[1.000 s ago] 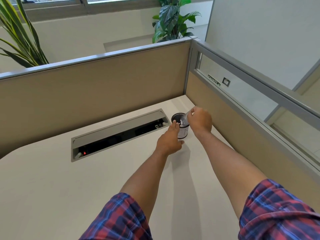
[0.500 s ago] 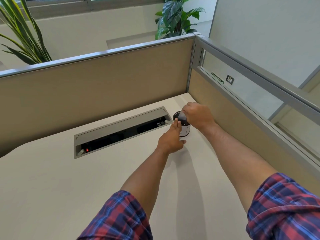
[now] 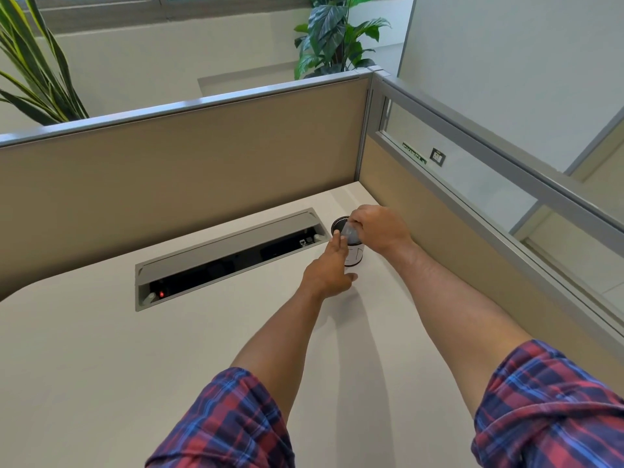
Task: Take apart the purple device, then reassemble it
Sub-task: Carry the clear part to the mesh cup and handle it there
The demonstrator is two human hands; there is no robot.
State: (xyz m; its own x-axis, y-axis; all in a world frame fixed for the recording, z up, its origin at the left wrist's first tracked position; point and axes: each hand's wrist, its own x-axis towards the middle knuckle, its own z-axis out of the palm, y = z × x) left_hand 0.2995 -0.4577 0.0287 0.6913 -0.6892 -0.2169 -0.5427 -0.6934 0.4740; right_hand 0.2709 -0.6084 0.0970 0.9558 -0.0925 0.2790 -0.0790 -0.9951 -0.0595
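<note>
A small cylindrical cup (image 3: pixel 355 257), white with a dark rim, stands on the pale desk (image 3: pixel 101 366) near the far right corner. My left hand (image 3: pixel 329 275) is wrapped against its near side, index finger up along the wall and thumb below. My right hand (image 3: pixel 380 231) reaches over the cup's mouth, fingers pinched on a small pale greyish-lilac object (image 3: pixel 347 230) at the rim. My fingers hide most of that object, so its shape is unclear. The inside of the cup is not visible.
A grey cable tray (image 3: pixel 229 255) with its lid raised is sunk into the desk left of the cup; a red light glows inside. Beige partitions (image 3: pixel 202 157) wall the desk at the back and along the right side (image 3: pixel 439 238). Plants stand behind them.
My right hand has come down and a little left, bringing the pale object from above the cup to its rim. My left hand stays on the cup.
</note>
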